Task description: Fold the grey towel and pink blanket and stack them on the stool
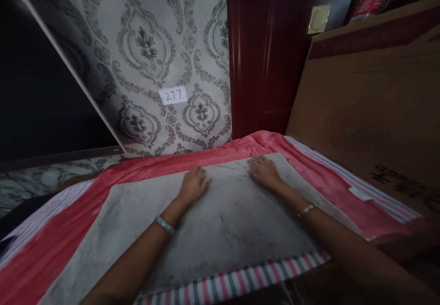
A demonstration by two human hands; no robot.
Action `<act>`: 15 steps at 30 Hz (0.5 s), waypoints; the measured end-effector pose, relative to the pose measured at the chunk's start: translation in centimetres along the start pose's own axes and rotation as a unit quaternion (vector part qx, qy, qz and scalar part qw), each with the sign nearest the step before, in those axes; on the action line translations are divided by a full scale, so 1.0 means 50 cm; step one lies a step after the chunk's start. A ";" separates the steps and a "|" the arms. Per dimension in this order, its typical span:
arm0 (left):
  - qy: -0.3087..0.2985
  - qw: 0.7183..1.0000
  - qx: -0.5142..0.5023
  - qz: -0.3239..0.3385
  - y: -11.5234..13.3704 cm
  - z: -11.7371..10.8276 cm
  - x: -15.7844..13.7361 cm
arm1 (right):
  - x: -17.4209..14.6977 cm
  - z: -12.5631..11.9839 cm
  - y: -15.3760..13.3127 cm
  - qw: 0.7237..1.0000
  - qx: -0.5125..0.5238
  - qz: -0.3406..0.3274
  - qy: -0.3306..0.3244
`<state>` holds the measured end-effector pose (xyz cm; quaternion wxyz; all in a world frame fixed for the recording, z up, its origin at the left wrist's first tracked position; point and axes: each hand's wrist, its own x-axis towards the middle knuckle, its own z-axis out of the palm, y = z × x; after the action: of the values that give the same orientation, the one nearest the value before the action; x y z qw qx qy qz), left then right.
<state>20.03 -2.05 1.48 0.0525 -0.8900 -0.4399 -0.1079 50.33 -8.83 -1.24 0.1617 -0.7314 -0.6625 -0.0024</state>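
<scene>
One left hand (194, 186): loosely curled; whether pinching, I cannot tell.
Right hand (264, 171): flatter, near far edge; grip also unclear.
Grey cloth (223, 222): under both, upon red cloth (263, 141).
Cloth step: smoothing, perhaps; next move calls for light, even pressure.

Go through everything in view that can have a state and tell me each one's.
Left hand: on the gray sheet, fingers bent; grip unclear.
Right hand: on the gray sheet, palm down; grip unclear.
Gray sheet: spread out.
Red cloth: spread, wrinkled, partly covered.
Striped cloth: partly covered.
Number card: on the wall, reading 277.
Cardboard: standing upright.
</scene>
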 end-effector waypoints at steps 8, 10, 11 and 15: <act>0.007 0.997 -0.016 0.072 -0.009 0.051 0.016 | 0.024 0.067 -0.031 0.990 0.012 -0.139 0.002; 0.007 0.999 0.002 0.036 -0.055 0.056 0.034 | 0.052 0.068 -0.006 0.996 -0.013 -0.086 0.000; 0.004 1.000 0.008 0.025 -0.078 0.058 0.039 | 0.063 0.069 0.004 0.997 -0.023 -0.068 -0.005; -0.039 0.999 0.011 -0.022 -0.153 0.060 0.030 | 0.077 0.074 0.023 0.998 -0.050 -0.034 -0.028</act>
<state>15.28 4.32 -1.08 0.0428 -0.8829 -0.4625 -0.0692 51.12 -4.30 -4.15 0.1058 -0.7156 -0.6902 -0.0206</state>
